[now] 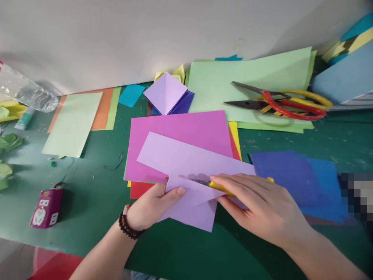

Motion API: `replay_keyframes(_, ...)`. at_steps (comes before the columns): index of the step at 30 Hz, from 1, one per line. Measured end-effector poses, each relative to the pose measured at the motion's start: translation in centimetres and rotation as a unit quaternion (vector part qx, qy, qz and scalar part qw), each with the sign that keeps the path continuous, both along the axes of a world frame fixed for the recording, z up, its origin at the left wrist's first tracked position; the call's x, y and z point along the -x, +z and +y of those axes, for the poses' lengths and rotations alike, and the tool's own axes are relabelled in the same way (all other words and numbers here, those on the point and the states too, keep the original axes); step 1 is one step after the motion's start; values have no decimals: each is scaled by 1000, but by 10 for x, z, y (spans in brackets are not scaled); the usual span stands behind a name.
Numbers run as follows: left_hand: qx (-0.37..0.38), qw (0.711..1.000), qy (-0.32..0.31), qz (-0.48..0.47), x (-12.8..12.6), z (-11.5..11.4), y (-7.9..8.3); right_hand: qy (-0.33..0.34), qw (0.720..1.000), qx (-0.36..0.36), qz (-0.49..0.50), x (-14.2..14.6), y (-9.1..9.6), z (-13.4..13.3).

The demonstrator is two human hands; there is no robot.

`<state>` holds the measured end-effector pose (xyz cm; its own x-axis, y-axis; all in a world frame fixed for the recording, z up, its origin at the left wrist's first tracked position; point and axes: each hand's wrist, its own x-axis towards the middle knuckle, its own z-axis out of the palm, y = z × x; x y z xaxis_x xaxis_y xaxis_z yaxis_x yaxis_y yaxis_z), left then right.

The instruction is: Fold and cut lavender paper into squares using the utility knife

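Note:
My left hand, a dark bead bracelet on its wrist, pinches the lower left part of a light purple sheet of paper, thumb on top. My right hand is closed on yellow-handled scissors, whose blades point left into the purple sheet along a cut line. The purple sheet lies over a pink sheet, with red and yellow sheets under that.
Red and yellow scissors lie on light green sheets at the back right. Blue sheets sit at the right, a folded purple piece behind, green and orange sheets at the left, a purple power strip, a plastic bottle.

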<state>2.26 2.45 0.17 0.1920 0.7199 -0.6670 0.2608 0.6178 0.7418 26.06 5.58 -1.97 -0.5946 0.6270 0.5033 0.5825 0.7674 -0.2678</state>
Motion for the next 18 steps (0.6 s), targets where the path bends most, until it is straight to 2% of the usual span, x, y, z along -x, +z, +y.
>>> replay_keyframes(6,7,1000,22,6,2,-1,0,0,1000,1,-6,-2,1,1)
replay_keyframes(11,26,996,24,-81,6,-3,-5,7,1000,-2,4,-2,-1,0)
replay_keyframes(14,32,994,31,-102,6,-3,-5,13,1000,-5,6,-2,-3,0)
replay_keyframes(18,86,989,19,-122,2,-5,-2,24,1000,4,-5,-3,-4,-2)
